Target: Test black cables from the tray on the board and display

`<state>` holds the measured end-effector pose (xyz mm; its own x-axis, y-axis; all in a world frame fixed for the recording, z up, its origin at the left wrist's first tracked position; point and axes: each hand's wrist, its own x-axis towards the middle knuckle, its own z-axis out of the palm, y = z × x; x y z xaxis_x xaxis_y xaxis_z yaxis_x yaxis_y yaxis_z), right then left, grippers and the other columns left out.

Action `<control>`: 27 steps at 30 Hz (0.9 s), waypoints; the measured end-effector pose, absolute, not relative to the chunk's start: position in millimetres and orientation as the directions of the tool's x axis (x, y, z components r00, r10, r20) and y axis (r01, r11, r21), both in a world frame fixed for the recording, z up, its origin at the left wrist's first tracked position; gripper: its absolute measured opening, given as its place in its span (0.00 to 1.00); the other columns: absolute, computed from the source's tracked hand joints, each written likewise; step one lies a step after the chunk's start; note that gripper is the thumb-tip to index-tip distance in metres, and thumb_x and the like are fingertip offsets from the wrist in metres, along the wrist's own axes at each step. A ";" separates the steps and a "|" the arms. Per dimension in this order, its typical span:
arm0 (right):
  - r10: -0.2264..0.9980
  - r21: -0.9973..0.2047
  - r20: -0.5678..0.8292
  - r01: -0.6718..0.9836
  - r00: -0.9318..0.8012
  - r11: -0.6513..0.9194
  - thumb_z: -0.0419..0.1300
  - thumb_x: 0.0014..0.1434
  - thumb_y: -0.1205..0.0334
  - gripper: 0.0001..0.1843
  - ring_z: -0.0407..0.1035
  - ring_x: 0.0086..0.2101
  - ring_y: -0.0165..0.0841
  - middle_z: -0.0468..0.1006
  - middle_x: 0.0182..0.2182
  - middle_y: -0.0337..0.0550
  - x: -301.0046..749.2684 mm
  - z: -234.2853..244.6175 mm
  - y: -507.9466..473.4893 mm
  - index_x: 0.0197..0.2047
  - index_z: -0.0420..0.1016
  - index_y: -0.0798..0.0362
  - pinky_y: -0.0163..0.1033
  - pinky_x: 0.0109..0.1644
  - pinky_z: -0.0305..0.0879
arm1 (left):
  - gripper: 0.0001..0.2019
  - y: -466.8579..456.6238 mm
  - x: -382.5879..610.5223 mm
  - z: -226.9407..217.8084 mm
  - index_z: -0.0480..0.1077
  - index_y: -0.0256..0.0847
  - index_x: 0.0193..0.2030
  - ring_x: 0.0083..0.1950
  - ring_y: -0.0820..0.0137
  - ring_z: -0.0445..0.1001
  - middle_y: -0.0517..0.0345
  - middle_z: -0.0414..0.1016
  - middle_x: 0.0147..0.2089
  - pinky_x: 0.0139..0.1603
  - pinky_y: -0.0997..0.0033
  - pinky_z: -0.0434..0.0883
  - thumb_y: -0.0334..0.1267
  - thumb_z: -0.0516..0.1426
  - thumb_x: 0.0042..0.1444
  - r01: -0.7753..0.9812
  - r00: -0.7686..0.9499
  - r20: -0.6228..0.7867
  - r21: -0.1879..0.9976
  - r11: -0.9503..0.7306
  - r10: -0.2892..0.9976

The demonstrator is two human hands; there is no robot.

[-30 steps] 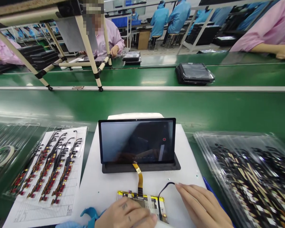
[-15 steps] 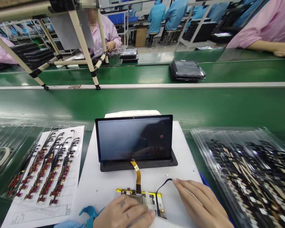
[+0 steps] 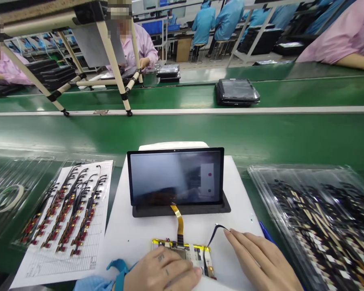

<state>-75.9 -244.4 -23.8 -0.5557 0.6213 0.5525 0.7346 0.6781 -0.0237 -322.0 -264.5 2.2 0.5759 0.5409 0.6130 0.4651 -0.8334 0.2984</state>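
Note:
A tablet screen (image 3: 176, 178) leans upright on a black stand (image 3: 182, 211), lit with a dim picture and a pale strip of icons at its right. From its lower edge an orange flex cable (image 3: 179, 220) runs down to a circuit board with yellow tape (image 3: 191, 252). My left hand (image 3: 164, 268), with a blue wrist band, lies over the board's near side, fingers together and curled on it. Between the fingertips of my right hand (image 3: 263, 258) is the end of a thin black cable (image 3: 214, 233), which arches up from the board's right side. The hands hide the board's near part.
On the left, cable strips (image 3: 69, 214) lie on a printed sheet (image 3: 100, 234), beside a tape roll (image 3: 9, 199). A clear tray (image 3: 257, 182) of cables stands right. Stacked black devices (image 3: 238, 92) sit on the green line beyond. A tube frame (image 3: 113, 64) and co-workers are behind.
A pale strip with icons now shows on the screen's right side. The black cable arches a little more sharply at my right fingertips. My left hand stays on the board; the view has shifted slightly.

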 end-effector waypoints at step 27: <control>0.631 -0.061 0.583 0.747 -0.512 0.662 0.41 0.63 0.70 0.28 0.70 0.38 0.34 0.78 0.39 0.43 -76.6 -11.7 -244.9 0.66 0.47 0.50 0.39 0.44 0.60 | 0.13 -268.5 -325.6 -3.3 0.67 0.29 0.46 0.32 0.71 0.74 0.53 0.78 0.35 0.32 0.72 0.71 0.30 0.44 0.66 0.435 0.584 0.600 0.337 -0.835 0.547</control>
<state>-76.6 -244.9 -11.7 -0.5118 0.6308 0.5832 0.7468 0.6622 -0.0609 -325.6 -268.5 -3.3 0.5836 0.5467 0.6005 0.4351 -0.8348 0.3372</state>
